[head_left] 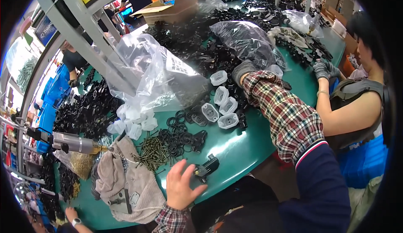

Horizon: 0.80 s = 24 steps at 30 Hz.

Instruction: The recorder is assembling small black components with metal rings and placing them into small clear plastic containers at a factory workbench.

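Left hand [181, 187]: grip apart beside the black part [208, 167], judged light and stiff; best held by its long sides. Right hand [242, 70]: grip obscured, cannot tell.

I see L hand [181, 187] splayed, nr a blk part [206, 168] on the green counter [252, 143]. Gloved R hand [243, 70] reaches the blk parts pile [197, 48].

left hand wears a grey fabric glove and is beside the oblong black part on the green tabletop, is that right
Not quite: the head view shows the left hand bare; the grey fabric glove is on the right hand. The left hand is beside the oblong black part on the green tabletop.
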Each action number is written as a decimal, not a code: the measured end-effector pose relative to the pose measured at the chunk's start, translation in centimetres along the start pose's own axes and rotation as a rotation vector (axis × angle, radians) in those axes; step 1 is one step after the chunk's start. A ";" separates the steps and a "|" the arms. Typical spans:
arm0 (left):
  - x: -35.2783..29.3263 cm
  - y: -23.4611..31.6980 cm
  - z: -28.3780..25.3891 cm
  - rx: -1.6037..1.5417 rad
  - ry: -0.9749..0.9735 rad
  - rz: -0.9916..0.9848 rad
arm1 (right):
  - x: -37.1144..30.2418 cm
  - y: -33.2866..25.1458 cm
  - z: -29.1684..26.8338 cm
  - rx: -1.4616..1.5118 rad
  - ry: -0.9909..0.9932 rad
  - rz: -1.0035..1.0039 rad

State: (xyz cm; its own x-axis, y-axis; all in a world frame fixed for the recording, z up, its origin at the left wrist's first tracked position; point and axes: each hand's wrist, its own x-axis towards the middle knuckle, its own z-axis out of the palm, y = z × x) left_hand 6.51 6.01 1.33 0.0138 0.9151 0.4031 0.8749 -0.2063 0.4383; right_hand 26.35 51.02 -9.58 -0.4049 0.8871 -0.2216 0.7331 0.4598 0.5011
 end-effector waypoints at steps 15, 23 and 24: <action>1.4 1.3 -0.3 -0.325 -0.226 -0.470 | -7.3 0.2 -9.4 0.104 -0.089 -0.035; 1.6 -1.3 0.1 -0.576 -0.077 -0.773 | -4.2 1.5 -5.4 0.083 -0.095 -0.007; 1.3 -1.1 0.3 -0.573 -0.079 -0.774 | -4.2 2.0 -5.3 0.076 -0.087 0.015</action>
State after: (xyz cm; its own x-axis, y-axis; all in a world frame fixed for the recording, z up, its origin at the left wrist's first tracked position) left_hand 5.71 7.57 1.13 -0.4167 0.8848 -0.2085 0.2860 0.3453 0.8939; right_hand 26.62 47.98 -3.20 -0.3469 0.8925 -0.2883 0.7793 0.4453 0.4408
